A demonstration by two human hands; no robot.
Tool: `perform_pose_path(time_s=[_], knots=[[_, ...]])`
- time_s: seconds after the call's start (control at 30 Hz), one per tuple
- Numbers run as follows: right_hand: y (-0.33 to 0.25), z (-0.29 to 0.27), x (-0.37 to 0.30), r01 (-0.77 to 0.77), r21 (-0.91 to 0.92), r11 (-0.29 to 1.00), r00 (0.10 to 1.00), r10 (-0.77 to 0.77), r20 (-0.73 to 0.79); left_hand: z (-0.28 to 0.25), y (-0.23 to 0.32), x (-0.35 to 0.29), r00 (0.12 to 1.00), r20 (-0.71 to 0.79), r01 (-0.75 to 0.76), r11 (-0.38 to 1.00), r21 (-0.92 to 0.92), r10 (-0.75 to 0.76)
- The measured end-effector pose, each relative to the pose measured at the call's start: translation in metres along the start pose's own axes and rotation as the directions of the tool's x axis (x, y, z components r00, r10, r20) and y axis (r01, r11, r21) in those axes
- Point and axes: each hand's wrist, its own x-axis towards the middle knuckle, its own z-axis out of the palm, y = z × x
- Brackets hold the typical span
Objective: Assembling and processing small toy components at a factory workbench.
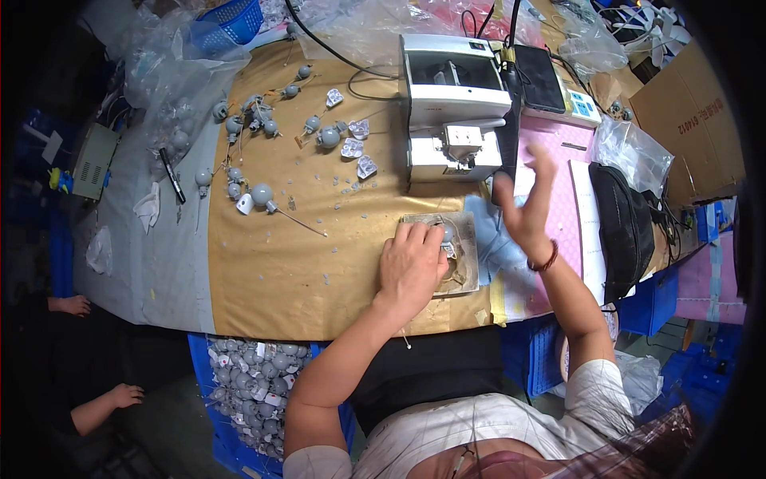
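Note:
My left hand [411, 267] is closed at the square block [465, 281] near the table's front edge, its fingers bent around a small grey ball-shaped part [448, 233] in the block's hollow. The palm and back of the hand hide much of that part. A thin wire with a pale tip [408, 344] pokes out below the wrist. My right hand [531, 207] is raised beside the white machine [456, 152], slightly blurred, with thumb and fingers apart and nothing visible in it. Beneath it lies a blue cloth [499, 247].
Several grey ball parts with wires [262, 195] and clear plastic pieces [366, 167] lie on the brown table covering. A marker [171, 176] is at left. A black pouch [621, 231] and a cardboard box [686, 120] stand right. A blue crate [226, 447] holds many grey parts; another person's hand [126, 395] shows.

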Motion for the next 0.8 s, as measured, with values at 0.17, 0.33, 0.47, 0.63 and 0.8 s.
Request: perform_pose_path(time_s=[0.17,0.33,0.47,0.63,0.8], knots=[[0.067,0.015,0.016,-0.653,0.355,0.669,0.756,0.555,0.346,0.002,0.003,0.000,0.997,-0.063,-0.037,0.999,-0.029,0.035],[0.036,-0.002,0.026,-0.451,0.390,0.803,0.869,0.495,-0.016,0.007,0.001,-0.001,0.993,-0.110,-0.041,0.998,-0.056,0.035],[-0.032,-0.032,0.079,-0.196,0.747,0.635,0.963,0.269,0.025,0.004,0.004,-0.001,0.992,-0.124,-0.035,0.996,-0.085,0.024],[-0.044,0.000,0.118,-0.200,0.807,0.556,0.966,0.251,0.066,0.005,0.003,-0.003,0.993,-0.118,-0.019,0.997,-0.069,0.010],[-0.030,0.032,0.134,-0.232,0.724,0.650,0.970,0.210,0.122,0.009,0.001,-0.001,0.992,-0.127,-0.025,0.998,-0.060,0.017]])
